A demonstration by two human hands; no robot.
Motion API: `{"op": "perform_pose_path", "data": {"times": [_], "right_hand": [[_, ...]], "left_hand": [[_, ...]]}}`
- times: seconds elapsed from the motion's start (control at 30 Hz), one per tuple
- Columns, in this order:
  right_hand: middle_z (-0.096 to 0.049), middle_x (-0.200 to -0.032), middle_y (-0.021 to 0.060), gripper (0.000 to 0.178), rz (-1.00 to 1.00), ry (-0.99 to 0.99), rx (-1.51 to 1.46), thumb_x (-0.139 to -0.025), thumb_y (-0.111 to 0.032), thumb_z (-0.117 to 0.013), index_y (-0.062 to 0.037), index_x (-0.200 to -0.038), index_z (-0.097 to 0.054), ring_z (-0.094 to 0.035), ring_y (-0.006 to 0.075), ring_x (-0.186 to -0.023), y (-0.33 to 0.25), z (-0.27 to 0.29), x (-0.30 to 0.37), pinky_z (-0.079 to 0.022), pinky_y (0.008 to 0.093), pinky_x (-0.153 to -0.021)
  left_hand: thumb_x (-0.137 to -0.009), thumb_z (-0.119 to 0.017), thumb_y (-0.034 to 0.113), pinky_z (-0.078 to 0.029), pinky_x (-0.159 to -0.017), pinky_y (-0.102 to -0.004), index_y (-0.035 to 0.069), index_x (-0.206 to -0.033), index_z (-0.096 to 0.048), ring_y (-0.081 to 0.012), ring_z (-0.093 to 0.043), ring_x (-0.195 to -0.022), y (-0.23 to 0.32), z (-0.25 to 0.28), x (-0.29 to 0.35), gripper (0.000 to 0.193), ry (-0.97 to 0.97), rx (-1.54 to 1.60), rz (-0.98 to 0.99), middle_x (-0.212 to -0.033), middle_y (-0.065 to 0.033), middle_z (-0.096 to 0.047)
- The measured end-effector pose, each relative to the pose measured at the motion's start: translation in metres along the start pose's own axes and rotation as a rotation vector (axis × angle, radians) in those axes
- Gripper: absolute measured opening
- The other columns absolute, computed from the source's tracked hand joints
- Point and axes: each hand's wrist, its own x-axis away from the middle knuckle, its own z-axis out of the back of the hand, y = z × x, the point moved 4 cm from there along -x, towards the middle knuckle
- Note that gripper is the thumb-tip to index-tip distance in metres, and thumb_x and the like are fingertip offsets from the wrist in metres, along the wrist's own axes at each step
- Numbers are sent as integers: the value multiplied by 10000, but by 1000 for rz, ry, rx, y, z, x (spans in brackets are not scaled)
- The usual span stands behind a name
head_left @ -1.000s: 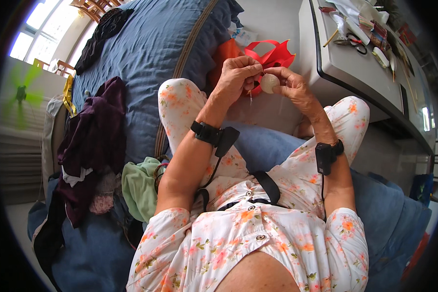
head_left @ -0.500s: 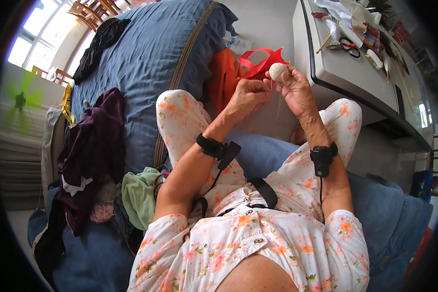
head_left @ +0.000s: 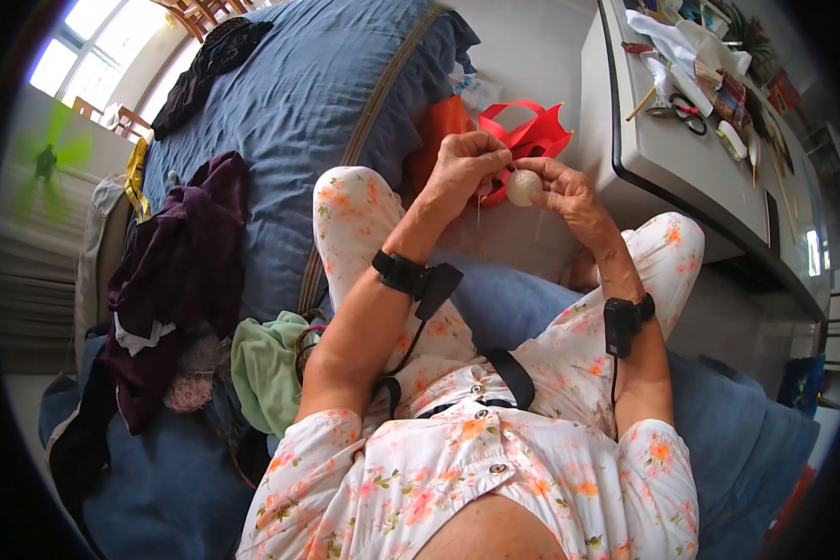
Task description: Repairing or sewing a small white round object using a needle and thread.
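A small cream ball [head_left: 524, 189], which looks like wound thread, is held in the fingertips of my right hand [head_left: 572, 198]. My left hand [head_left: 465, 170] is pinched closed just to the left of the ball, its thumb and forefinger close to the ball's upper edge. A fine pale thread hangs below my left fingers; exactly what the pinch holds is too small to see. Behind both hands lies a red bag with looped handles [head_left: 543, 133], partly covered by them. An orange bag-like thing [head_left: 431, 135] is beside it, against the bed.
To the left is a bed with a blue cover [head_left: 299, 103], with dark purple clothing [head_left: 182, 247] and a light green cloth [head_left: 271, 359] near me. A white cabinet [head_left: 658, 154] at the right bears scissors [head_left: 688, 115], sticks and cloths. A green fan [head_left: 47, 163] spins at far left.
The ball has come down and slightly left in my right hand, whose fingers have turned over it. My left hand has risen and now pinches close beside the ball. The view has shifted slightly.
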Motion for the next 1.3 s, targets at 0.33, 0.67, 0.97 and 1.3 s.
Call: {"op": "perform_pose_path", "data": {"times": [0.33, 0.67, 0.97, 1.3], "right_hand": [[-605, -1034, 74, 511, 132, 156, -408, -831, -289, -704, 19, -1187, -506, -584, 149, -974, 6, 15, -4, -477, 308, -892], [-599, -1019, 84, 365, 91, 366, -167, -847, -120, -676, -29, -1148, -492, -614, 172, -899, 33, 26, -1, -539, 324, -808], [-480, -1069, 14, 359, -2, 140, 195, -791, 20, -647, -36, -1140, -588, -559, 128, -972, 13, 9, 0, -467, 260, -888], [-620, -1055, 72, 460, -111, -23, -69, -771, -40, -696, 13, -1196, -529, -601, 140, -968, -12, -5, 10, -478, 272, -900]], "left_hand": [[-814, -630, 124, -381, -455, -220, -1, -819, -659, -68, -513, -538, -10, -13, 8, 128, 26, -285, -28, -641, -16, -581], [-817, -651, 108, -356, -438, -199, 13, -764, -654, -47, -475, -497, -8, -35, 20, 108, -146, -177, -14, -612, -6, -575], [-833, -639, 81, -325, -416, -188, -13, -802, -625, -48, -446, -486, 5, -17, 15, 100, -56, 69, 40, -598, -11, -525], [-862, -640, 130, -336, -427, -184, -1, -865, -640, -33, -446, -529, 2, -14, 15, 132, -43, -211, -72, -654, 15, -530]]}}
